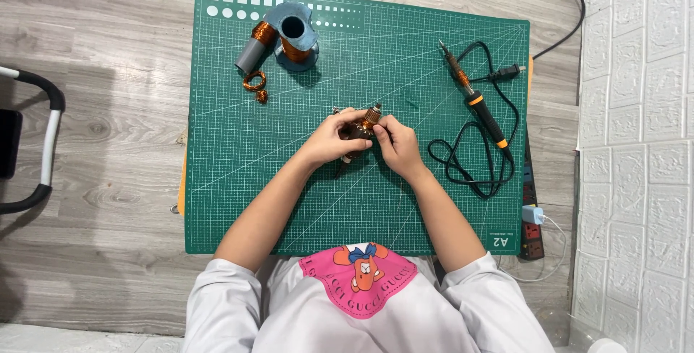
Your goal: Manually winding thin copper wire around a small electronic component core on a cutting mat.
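Pinching the small copper-wound motor rotor (pixel 363 127) between my left hand (pixel 329 142) and right hand (pixel 396 145), both clamped on it; fine windings could snap if I twist hard; soldering iron (pixel 477 100) at three o'clock.

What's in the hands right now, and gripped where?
Both hands hold a small motor rotor with copper windings above the green cutting mat. The left hand wraps its lower, dark body; the right hand pinches its upper right side.
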